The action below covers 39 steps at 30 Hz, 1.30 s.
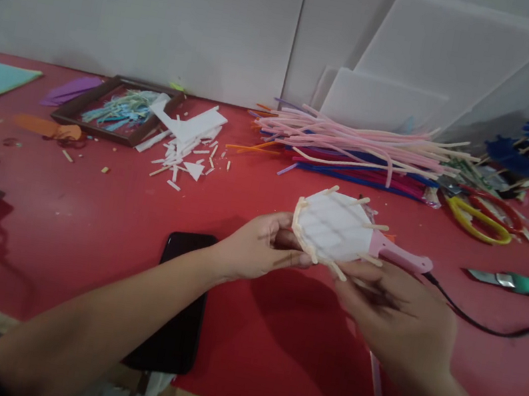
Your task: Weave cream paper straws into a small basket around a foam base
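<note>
item: white disc (333, 226), rimmed with pale strips (375, 227), held above our red table (228, 354).
left hand (256, 247): thumb and fingers narrowed, pinching the rim, probably to steady it.
right hand (407, 316): fingers narrow at the lower right edge; whether they grip a strip, we cannot tell.
pink corded tool (404, 255): just behind the disc, likely for easy reach.
black phone (178, 332): beneath our left forearm.

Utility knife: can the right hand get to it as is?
Probably yes. The utility knife lies to the right of the right hand, with only a thin black cord between, easy enough to reach over. The hand's fingers are at the white piece, so they'd likely have to leave that first.
</note>
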### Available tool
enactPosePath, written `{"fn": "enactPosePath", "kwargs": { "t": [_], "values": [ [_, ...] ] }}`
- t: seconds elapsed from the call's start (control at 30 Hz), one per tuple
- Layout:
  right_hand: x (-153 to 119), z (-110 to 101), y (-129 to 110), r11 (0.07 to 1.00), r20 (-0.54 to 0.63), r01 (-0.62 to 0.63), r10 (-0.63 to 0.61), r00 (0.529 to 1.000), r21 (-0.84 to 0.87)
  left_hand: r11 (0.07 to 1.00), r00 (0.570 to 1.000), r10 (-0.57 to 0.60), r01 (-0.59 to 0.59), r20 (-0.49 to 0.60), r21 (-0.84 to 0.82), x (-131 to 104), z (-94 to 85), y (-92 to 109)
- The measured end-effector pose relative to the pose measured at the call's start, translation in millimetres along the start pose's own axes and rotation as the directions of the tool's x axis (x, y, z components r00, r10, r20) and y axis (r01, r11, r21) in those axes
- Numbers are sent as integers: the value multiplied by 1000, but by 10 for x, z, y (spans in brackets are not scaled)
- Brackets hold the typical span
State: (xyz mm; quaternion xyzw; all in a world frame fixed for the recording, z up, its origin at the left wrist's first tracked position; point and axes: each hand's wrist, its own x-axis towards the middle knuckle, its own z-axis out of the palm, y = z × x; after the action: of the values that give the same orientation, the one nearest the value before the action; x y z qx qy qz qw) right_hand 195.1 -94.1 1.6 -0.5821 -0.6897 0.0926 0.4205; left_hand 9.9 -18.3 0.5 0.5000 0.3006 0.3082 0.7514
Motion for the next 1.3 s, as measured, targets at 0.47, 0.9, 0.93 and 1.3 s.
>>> {"fn": "enactPosePath", "kwargs": {
  "t": [0.47, 0.9, 0.93, 1.3],
  "values": [
    [43, 61, -75, 984, -1, 159, -159, 987, -87, 1000, 1000, 13, -13, -10, 15, -36, 29, 21],
    [66, 38, -101, 963, -6, 267, -267, 964, -40, 930, 962, 272, -260, -10, 260, -90, 88, 128],
    [75, 27, -111, 957, 8, 288, -288, 958, -44, 913, 953, 302, -288, -6, 290, -87, 84, 125],
    [78, 20, -122, 955, 19, 295, -294, 956, -35, 753, 882, 466, -438, 73, 492, -42, -13, 21]
  ]
}}
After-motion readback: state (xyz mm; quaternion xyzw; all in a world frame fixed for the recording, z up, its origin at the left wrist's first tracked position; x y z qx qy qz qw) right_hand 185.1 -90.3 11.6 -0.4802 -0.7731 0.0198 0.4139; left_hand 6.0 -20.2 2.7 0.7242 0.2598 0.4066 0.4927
